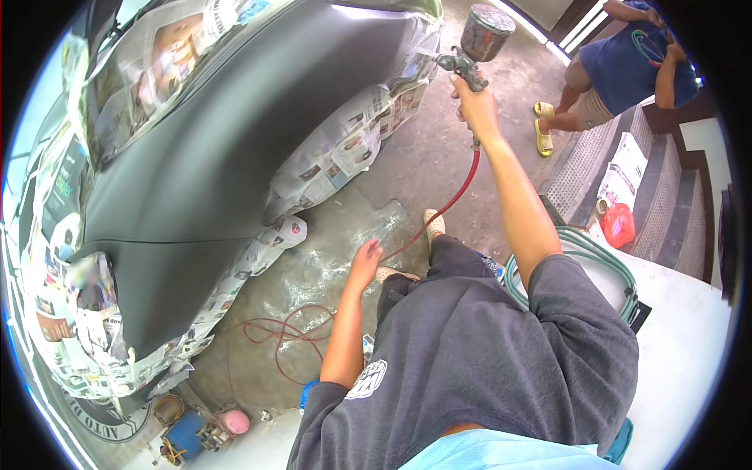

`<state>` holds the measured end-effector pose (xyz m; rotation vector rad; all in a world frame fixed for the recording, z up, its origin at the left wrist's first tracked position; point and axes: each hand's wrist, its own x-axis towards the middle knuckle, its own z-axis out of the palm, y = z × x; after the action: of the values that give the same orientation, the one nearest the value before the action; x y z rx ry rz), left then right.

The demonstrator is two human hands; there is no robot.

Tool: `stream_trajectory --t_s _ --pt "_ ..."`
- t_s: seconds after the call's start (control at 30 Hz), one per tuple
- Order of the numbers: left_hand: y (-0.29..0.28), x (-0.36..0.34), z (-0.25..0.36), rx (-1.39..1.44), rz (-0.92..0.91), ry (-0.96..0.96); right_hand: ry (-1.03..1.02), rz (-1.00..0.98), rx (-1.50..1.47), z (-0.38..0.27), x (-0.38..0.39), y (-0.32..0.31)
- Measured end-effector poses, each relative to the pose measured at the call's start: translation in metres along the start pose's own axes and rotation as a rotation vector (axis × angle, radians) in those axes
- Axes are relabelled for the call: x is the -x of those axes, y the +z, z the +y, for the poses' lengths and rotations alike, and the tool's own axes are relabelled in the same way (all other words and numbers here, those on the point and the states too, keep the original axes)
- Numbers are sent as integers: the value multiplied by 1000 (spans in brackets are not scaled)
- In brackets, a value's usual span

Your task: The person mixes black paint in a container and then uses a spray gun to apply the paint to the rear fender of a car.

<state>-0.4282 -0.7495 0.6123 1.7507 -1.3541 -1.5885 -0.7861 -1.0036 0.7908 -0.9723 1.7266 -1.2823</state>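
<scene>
Your right hand clamps one spray gun, its single cup lidded, contents hidden; your left hand hangs empty. Its fingers curl loosely together.

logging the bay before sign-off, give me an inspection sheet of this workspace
surface: concrete floor, wet-looking patch in the middle
job's things: spray gun with top cup; dark car panel edged in newspaper masking
clutter: red bag by the steps; pink and blue items near the lower edge
grippers: right hand grips the spray gun, raised; left hand empty, hanging low
cables: red air hose drops from the gun, loops on the floor; green hose coiled
surroundings: another person by the steps
</scene>
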Motion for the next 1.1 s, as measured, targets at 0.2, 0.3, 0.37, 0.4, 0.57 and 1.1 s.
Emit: stream_trajectory --t_s 0.2,0.3,0.37,0.4,0.57,1.1 --pt "80 -79 197 342 -234 111 -37 -140 -63 -10 -1 -25" --pt "104 -101 272 530 -302 224 -33 -363 -177 -29 7 -22" --pt "114 -122 293 638 -370 192 -1 -463 -221 -36 2 -19" --pt "120 -131 302 693 -409 176 -9 -441 -205 -35 -6 -21" --pt "149 -172 340 716 -465 161 -36 -249 -48 -32 -59 -31" --pt "165 -258 412 791 -420 163 109 -160 -164 -67 -166 -30"
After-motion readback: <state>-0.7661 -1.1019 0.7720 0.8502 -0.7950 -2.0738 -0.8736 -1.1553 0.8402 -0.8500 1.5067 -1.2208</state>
